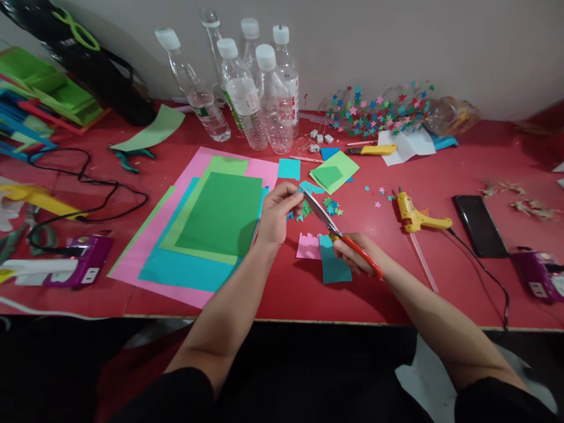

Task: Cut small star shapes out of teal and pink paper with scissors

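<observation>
My right hand (355, 252) grips a pair of scissors (352, 247) with red handles, their blades pointing up and left. The blade tips reach the fingertips of my left hand (282, 211), which pinches a small piece of blue paper, mostly hidden by the fingers. Below the blades lie small cut paper stars (304, 210) in green and blue. A pink paper scrap (308, 247) with a jagged edge and a blue paper strip (332, 270) lie near my right hand. Left of my left hand, a dark green sheet (220, 211) tops a stack of coloured sheets.
Clear plastic bottles (275, 111) stand at the back; another bottle (374, 114), covered in stars, lies on its side. A yellow cutter (372, 150), a glue gun (412, 214) with its cord and a phone (480, 226) lie rightward. Purple power strips (83, 261) sit at both sides.
</observation>
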{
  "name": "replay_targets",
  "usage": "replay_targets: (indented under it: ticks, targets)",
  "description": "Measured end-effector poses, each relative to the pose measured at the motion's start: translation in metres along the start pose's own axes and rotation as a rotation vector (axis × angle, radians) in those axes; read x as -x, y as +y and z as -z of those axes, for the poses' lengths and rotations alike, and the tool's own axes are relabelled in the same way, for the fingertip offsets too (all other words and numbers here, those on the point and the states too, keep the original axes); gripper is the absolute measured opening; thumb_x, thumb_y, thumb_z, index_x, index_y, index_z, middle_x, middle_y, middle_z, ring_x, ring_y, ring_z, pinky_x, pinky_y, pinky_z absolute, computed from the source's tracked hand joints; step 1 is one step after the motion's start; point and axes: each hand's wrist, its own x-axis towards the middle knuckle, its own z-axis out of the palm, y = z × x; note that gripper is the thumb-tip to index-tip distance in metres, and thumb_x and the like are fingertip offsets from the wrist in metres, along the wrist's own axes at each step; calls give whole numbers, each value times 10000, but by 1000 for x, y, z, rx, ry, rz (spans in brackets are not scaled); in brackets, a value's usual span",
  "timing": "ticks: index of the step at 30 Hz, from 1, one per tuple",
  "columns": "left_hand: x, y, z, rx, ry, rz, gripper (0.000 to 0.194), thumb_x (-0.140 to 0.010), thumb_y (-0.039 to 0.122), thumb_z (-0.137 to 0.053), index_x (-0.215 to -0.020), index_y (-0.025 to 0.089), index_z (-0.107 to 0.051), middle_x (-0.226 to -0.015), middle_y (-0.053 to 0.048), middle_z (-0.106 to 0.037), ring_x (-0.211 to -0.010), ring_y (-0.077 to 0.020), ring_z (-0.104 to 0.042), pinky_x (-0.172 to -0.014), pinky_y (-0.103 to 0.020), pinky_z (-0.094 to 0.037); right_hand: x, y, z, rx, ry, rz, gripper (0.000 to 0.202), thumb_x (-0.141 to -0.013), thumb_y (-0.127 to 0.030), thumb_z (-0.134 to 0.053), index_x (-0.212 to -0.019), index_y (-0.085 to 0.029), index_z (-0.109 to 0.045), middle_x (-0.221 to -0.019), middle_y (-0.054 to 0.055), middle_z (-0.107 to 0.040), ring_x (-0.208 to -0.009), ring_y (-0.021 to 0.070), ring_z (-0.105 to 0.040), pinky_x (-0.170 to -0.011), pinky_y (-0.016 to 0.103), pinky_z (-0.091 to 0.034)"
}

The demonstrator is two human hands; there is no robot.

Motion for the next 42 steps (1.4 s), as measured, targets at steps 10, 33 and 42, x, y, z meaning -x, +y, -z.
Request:
replay_targets:
  ticks: [10, 33, 42]
  targets:
    - [-2, -1, 2, 1, -7, 1, 157, -705, 252, -659, -625, 177, -546, -540, 43, -511, -465, -47, -448, -446, -178, -370, -2, -3, -1, 0, 36, -34, 452, -757, -607, -581, -625, -187, -482, -368, -81, -401, -268, 65, -392, -300, 180, -293]
    - [0, -44, -10, -980, -303, -308, 165, -866, 258, -536, -733, 178, -591, -753, -21, -581, -741, -149, -531, -705, -285, -405, -35, 31, 36, -341, 338, 267, 411, -815, -567, -581, -651, -196, -515, -343, -88, -383, -257, 84, -379, -290, 211, -336]
    - [-7, -59, -15, -1160, -282, -364, 305, -919, 254, -437, -1083, 158, -675, -1052, -94, -694, -981, -205, -624, -893, -336, -453, -40, 30, 35, -351, 352, 314, 361, -801, -482, -616, -617, -194, -501, -310, -88, -380, -242, 83, -364, -292, 211, -357]
